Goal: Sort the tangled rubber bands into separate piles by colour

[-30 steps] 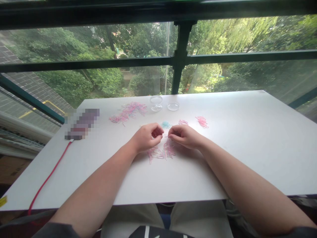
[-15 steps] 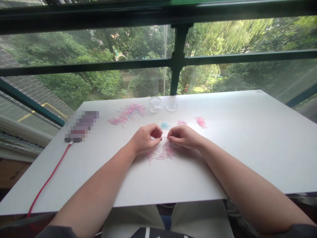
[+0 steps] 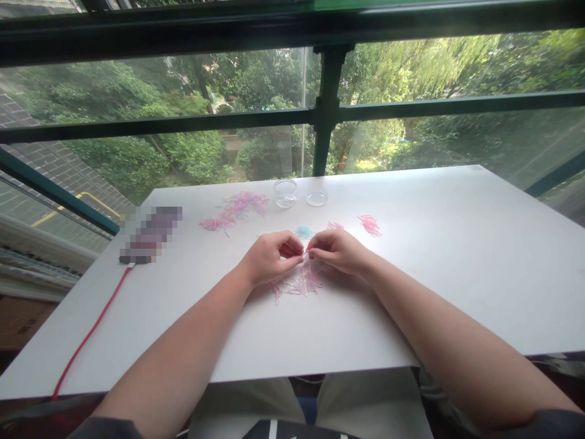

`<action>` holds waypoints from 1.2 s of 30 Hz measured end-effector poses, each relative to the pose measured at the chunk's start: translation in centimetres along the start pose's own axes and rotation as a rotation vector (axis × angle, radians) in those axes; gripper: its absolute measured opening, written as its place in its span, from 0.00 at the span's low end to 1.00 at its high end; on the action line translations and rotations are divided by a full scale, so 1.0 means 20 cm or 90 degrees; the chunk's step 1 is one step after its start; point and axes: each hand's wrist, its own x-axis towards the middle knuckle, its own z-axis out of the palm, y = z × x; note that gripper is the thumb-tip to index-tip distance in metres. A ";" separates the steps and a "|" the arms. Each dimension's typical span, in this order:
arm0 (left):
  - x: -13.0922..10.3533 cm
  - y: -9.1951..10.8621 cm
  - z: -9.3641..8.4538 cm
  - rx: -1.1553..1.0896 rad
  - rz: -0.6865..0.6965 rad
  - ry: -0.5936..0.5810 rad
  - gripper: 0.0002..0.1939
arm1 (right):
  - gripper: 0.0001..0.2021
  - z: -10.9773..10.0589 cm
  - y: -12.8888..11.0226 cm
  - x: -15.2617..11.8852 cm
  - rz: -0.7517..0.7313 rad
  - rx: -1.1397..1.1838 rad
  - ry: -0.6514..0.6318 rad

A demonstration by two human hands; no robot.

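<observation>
My left hand (image 3: 274, 256) and my right hand (image 3: 336, 251) meet fingertip to fingertip over the middle of the white table (image 3: 356, 329). Each pinches a small pink strand (image 3: 305, 253) between thumb and index finger. Just below them lies a loose heap of pink and whitish strands (image 3: 311, 279). Beyond my fingers are a small blue bunch (image 3: 304, 231) and a pink bunch (image 3: 335, 225), both partly covered by my hands. A brighter pink-red bunch (image 3: 370, 225) lies to the right.
A larger mixed pink pile (image 3: 237, 210) lies back left. Near the far edge stand a clear round container (image 3: 286, 195) and a shallow clear dish (image 3: 317, 197). A blurred-out device (image 3: 153, 235) with a red cable (image 3: 94, 329) is at the left.
My left hand has moved slightly right and my fingertips are closer together, so less of the strand shows between them.
</observation>
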 end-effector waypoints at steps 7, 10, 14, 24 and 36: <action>0.00 0.01 0.00 -0.012 -0.011 0.008 0.07 | 0.09 0.01 0.01 0.01 -0.010 0.001 0.052; 0.00 0.01 0.01 -0.031 -0.015 0.016 0.08 | 0.09 0.02 0.02 0.02 -0.027 0.004 0.074; 0.00 0.00 0.02 -0.036 -0.013 0.016 0.08 | 0.09 0.03 0.03 0.03 -0.029 0.041 0.073; 0.00 -0.01 0.01 -0.063 -0.035 0.020 0.09 | 0.06 0.04 0.02 0.02 -0.038 0.071 0.035; 0.00 -0.01 0.00 0.008 -0.026 0.028 0.06 | 0.05 -0.19 0.11 0.04 0.009 -0.199 0.381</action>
